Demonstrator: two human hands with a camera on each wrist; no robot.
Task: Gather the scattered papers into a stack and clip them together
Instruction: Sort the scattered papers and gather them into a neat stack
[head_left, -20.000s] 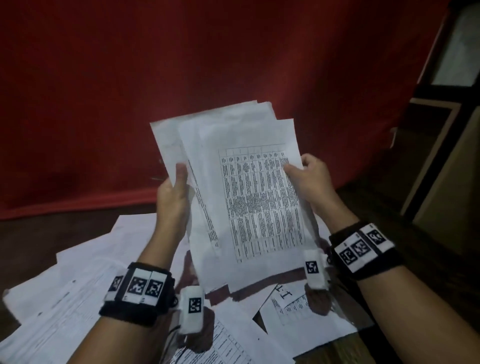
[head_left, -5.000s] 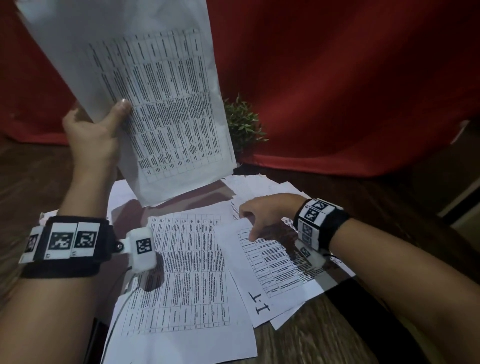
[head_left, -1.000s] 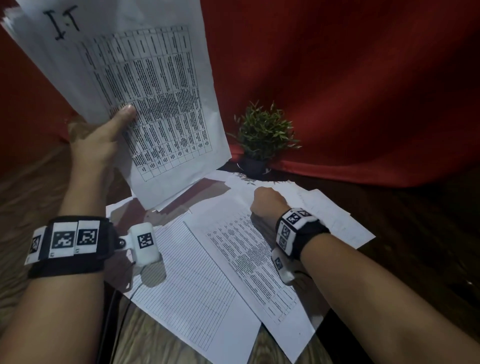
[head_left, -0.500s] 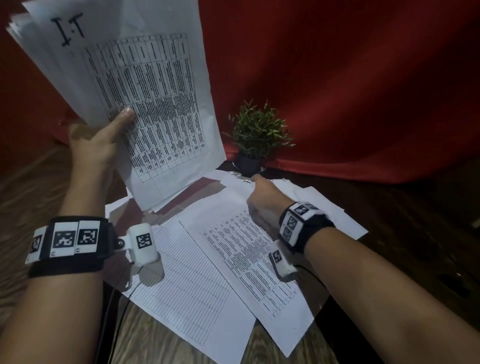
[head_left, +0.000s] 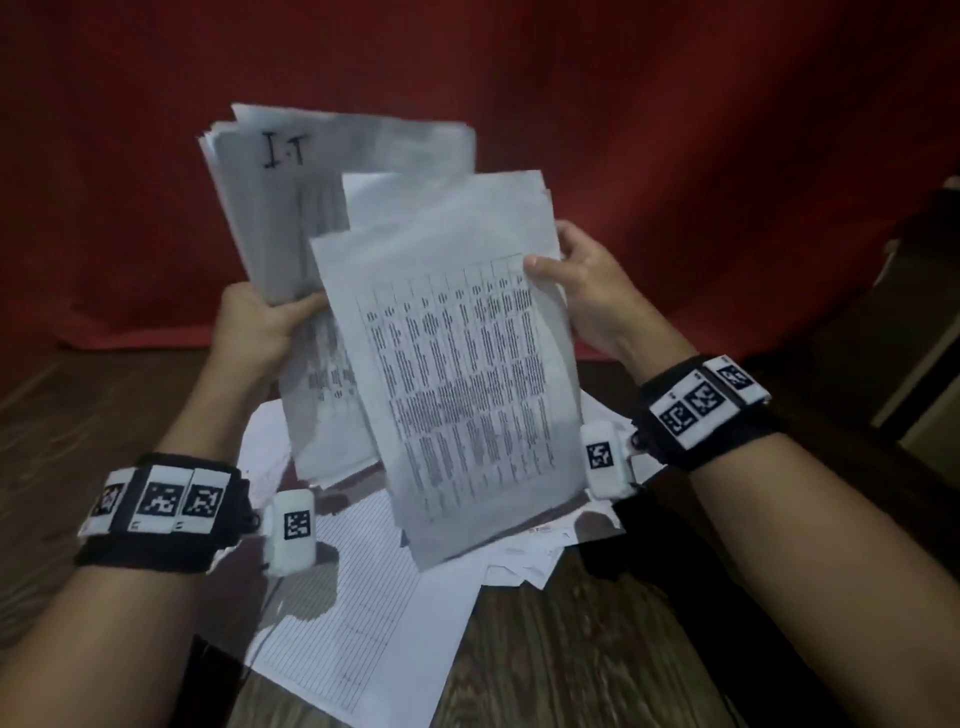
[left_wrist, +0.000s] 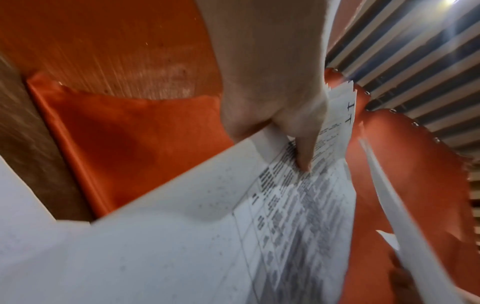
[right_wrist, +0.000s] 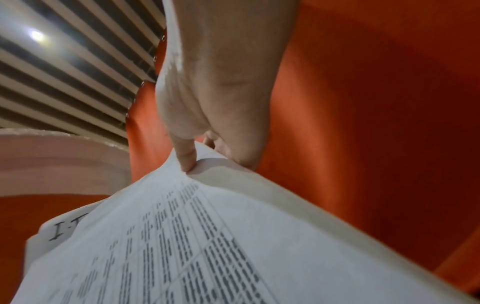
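Note:
My left hand (head_left: 260, 322) holds a gathered stack of papers (head_left: 291, 208) upright in mid-air, thumb on the front sheet marked "I.T" (left_wrist: 337, 115). My right hand (head_left: 576, 280) pinches a few printed sheets (head_left: 457, 374) by their right edge, thumb on the front, and holds them in front of the stack, overlapping it. In the right wrist view the thumb presses the printed sheets (right_wrist: 197, 236). Loose papers (head_left: 363, 623) still lie on the wooden table (head_left: 597, 649) below both hands. No clip is visible.
A red cloth backdrop (head_left: 675, 156) hangs behind the table. Dark furniture with pale panels (head_left: 924, 364) stands at the right. The small plant is hidden behind the raised papers.
My right hand has lifted printed sheets off the table and brought them up against the stack. The left hand has lowered the stack toward the middle. The view has tilted, hiding the plant.

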